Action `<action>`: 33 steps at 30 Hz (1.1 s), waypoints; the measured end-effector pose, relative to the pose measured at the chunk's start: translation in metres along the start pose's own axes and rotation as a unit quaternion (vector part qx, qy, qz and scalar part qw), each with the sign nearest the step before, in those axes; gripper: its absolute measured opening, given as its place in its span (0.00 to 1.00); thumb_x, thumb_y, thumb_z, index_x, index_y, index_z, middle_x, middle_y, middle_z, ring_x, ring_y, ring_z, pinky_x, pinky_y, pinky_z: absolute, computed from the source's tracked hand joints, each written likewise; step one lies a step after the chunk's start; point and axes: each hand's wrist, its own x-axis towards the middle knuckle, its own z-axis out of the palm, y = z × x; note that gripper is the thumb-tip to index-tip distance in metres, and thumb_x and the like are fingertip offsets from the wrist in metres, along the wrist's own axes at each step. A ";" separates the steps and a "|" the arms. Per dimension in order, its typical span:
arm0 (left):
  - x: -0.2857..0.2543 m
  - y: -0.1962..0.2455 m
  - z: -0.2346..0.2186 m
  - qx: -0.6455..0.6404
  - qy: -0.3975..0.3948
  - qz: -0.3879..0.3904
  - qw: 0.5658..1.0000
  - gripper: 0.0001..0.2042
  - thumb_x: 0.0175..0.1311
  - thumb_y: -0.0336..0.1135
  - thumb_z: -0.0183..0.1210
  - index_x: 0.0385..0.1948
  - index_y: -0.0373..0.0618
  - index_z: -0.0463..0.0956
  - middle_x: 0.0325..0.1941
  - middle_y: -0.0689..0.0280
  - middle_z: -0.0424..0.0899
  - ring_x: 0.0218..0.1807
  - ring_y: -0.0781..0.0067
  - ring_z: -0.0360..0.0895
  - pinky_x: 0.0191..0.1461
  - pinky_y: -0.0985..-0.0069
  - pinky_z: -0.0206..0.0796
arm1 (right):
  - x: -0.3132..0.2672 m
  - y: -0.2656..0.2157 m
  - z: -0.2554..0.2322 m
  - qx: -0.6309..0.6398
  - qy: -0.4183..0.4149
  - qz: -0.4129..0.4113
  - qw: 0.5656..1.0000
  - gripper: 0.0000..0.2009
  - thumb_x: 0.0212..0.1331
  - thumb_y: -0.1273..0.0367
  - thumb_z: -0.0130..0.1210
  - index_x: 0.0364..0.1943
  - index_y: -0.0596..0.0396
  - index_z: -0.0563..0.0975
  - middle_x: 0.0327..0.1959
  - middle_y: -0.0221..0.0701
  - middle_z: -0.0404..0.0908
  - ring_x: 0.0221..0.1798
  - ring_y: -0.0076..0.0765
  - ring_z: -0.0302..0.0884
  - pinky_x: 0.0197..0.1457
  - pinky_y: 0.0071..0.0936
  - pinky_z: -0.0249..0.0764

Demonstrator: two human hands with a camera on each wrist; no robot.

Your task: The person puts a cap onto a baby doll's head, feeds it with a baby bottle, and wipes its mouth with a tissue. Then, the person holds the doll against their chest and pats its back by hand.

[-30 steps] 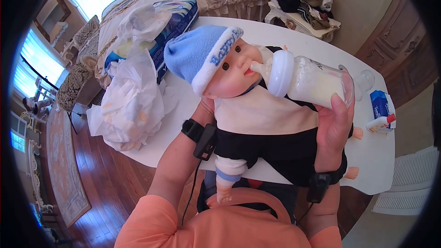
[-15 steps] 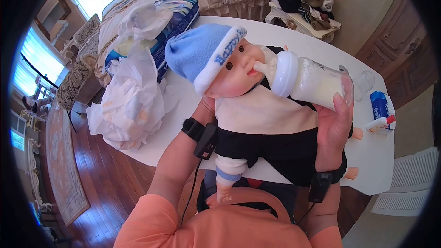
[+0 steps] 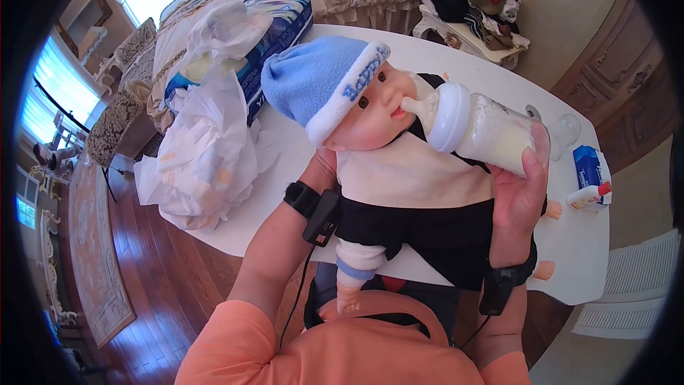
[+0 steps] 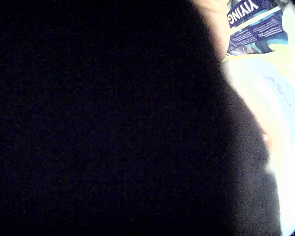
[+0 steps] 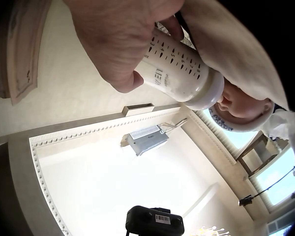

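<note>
A baby doll [image 3: 374,117] in a blue knit-trimmed hat [image 3: 313,85] and a cream-and-black outfit lies across the person's front, over the table edge. The left hand [image 3: 327,164] goes beneath the doll's head and neck; its fingers are hidden there, and the left wrist view is mostly dark. Around the base of a baby bottle [image 3: 491,132] the right hand [image 3: 514,196] curls its thumb and fingers. White milky liquid shows inside the tilted bottle, whose teat is at the doll's mouth. Measuring marks face the right wrist camera on the bottle [image 5: 174,66].
On the white table [image 3: 249,232] are crumpled white plastic bags [image 3: 203,150] and a blue diaper pack [image 3: 285,25] at left. To the right lie a clear bottle cap [image 3: 568,130], a blue packet [image 3: 588,164] and a small red-capped bottle [image 3: 589,196]. Folded clothes [image 3: 484,0] sit behind.
The doll's head and the bottle's teat end have shifted slightly right and down in the head view. Both hands keep their places, and the teat stays at the mouth.
</note>
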 end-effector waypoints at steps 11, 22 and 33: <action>-0.002 0.001 0.010 -0.111 0.003 -0.005 0.994 0.22 0.59 0.26 0.47 0.56 0.38 0.55 0.56 0.57 0.63 0.56 0.70 0.64 0.59 0.75 0.59 | 0.000 0.000 0.002 -0.010 0.002 -0.004 1.000 0.33 0.48 0.67 0.50 0.58 0.61 0.51 0.54 0.42 0.60 0.55 0.42 0.63 0.53 0.38 0.66; -0.002 0.001 0.007 -0.131 0.010 -0.018 0.991 0.22 0.60 0.28 0.46 0.56 0.38 0.54 0.56 0.56 0.62 0.55 0.67 0.65 0.59 0.73 0.60 | -0.002 -0.001 0.005 -0.013 -0.002 -0.004 1.000 0.32 0.48 0.67 0.50 0.58 0.61 0.51 0.53 0.42 0.61 0.55 0.42 0.64 0.53 0.38 0.66; 0.001 -0.005 -0.014 -0.056 0.022 0.003 0.998 0.21 0.62 0.31 0.43 0.57 0.39 0.53 0.57 0.56 0.62 0.55 0.69 0.66 0.58 0.75 0.60 | -0.003 -0.003 0.005 -0.010 0.000 -0.002 1.000 0.33 0.47 0.68 0.51 0.58 0.60 0.51 0.53 0.42 0.61 0.55 0.41 0.64 0.53 0.37 0.66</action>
